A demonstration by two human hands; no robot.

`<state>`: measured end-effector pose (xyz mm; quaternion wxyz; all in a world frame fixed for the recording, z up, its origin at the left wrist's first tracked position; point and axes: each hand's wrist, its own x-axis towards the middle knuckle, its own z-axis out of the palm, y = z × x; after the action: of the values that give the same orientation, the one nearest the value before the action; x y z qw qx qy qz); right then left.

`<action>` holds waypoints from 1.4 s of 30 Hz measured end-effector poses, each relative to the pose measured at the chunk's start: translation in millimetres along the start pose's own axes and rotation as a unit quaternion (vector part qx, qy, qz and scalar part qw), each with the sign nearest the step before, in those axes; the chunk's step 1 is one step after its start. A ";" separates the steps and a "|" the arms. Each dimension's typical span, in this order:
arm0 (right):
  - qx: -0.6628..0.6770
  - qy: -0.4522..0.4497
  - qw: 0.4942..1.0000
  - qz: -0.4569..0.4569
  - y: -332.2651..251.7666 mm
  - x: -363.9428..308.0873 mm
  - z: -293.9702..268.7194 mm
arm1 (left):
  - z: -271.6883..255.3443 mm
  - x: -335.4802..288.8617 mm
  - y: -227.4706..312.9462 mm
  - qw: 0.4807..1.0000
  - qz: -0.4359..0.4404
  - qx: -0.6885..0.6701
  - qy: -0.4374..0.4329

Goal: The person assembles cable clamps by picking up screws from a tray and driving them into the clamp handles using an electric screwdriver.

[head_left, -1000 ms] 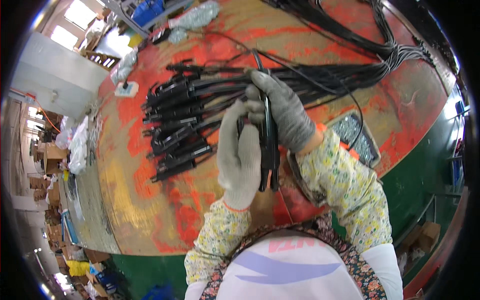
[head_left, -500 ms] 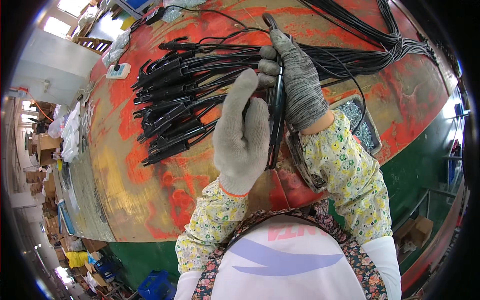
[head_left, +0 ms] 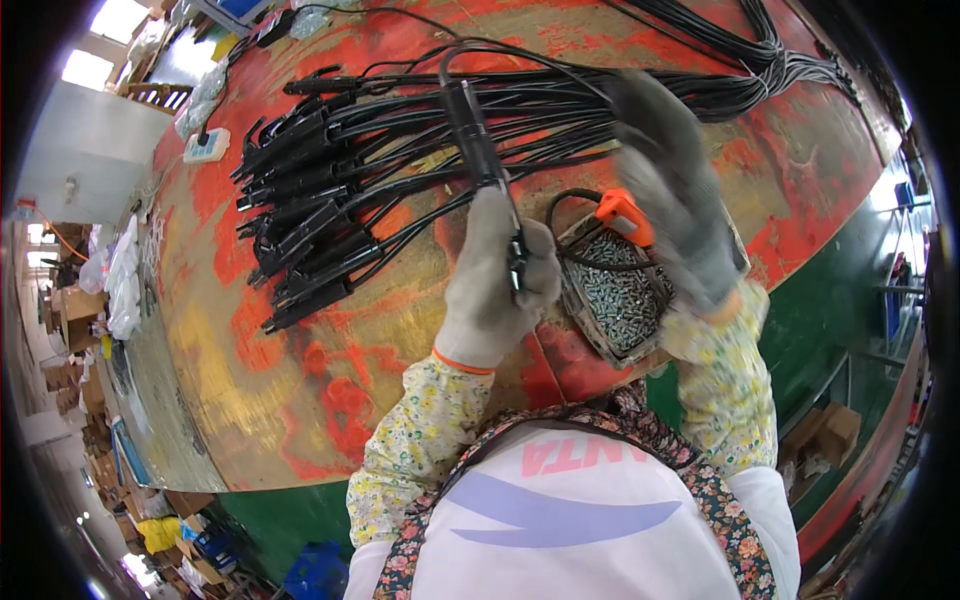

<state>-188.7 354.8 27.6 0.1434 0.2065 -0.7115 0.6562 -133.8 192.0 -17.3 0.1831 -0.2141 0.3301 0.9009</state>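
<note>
My left hand [head_left: 495,285], in a pale grey glove, is closed round the lower end of a black welding electrode holder [head_left: 470,135]. The holder stands tilted, its cable looping away at the top. My right hand [head_left: 675,190], in a darker grey glove, is smeared by motion beside an orange tool-like piece [head_left: 624,216] with a black cord; its fingers cannot be read. That piece lies over a tray [head_left: 600,343] of small silvery screws [head_left: 615,300]. Left of my hands, several similar black holders [head_left: 310,195] lie in a row on the table.
The black cables [head_left: 690,90] of the holders run right into a tied bundle [head_left: 785,70]. A white power strip [head_left: 207,146] sits at the table's left edge. The worn table top [head_left: 270,420] is red and tan.
My left hand has closed on the electrode holder, which has shifted left. My right hand has let go of it and moved right, uncovering the screw tray and the orange piece.
</note>
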 end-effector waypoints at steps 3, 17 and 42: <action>-0.190 -0.003 0.970 0.150 8.7 -63.5 -67.5 | -12.9 -6.4 12.9 0.984 -0.019 -0.111 -0.138; -0.576 -0.073 0.808 0.096 50.5 -113.0 -88.4 | 13.2 -10.4 -1.4 0.997 0.075 -0.030 -0.017; 0.259 0.228 0.939 -0.012 -1.4 -64.8 -73.0 | 10.8 5.0 -50.3 0.989 0.028 0.136 0.046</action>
<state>-136.2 434.0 5.1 0.2509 0.0901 -0.4631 0.8453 -117.2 236.2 -38.4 0.1697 -0.2190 0.4638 0.8415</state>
